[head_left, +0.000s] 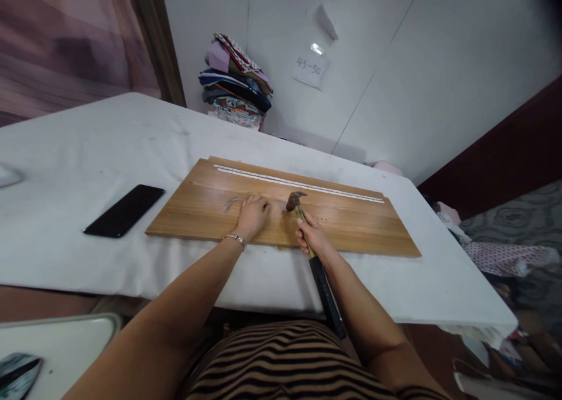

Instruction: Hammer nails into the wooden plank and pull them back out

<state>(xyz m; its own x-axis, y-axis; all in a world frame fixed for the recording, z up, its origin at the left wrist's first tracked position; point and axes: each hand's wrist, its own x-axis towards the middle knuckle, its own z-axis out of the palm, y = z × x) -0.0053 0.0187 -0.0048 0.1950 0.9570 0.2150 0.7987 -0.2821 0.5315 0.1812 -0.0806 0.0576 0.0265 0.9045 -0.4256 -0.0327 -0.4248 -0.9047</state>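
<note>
One hammer [319,280]: handle end beyond the near edge of the wooden board [373,230], head over the board's middle; its face should meet the work squarely, not tilted.
Right hand [309,233]: over the board's near half, fingers clamped around the yellow shaft close below the head. Judged suitable for short, controlled taps; a lower grip would add swing but cost aim.
Left hand [253,215]: resting on the board's middle, left of the hammer head, fingers bunched together; whether they pinch anything cannot be told. Fingertips should be clear of the face before any firm blow.
Loose nails [230,203]: apparently nails, scattered on the board's left half, handy and out of the striking line.
Dark dots [322,219]: short row on the board's right half; a possible spacing guide, too small to identify.
White strips [298,184]: two, along the board's far edge.
Phone [125,211]: off the board's left end, safely apart.
Folded fabrics [237,84]: stacked beyond the board's far-left corner.
</note>
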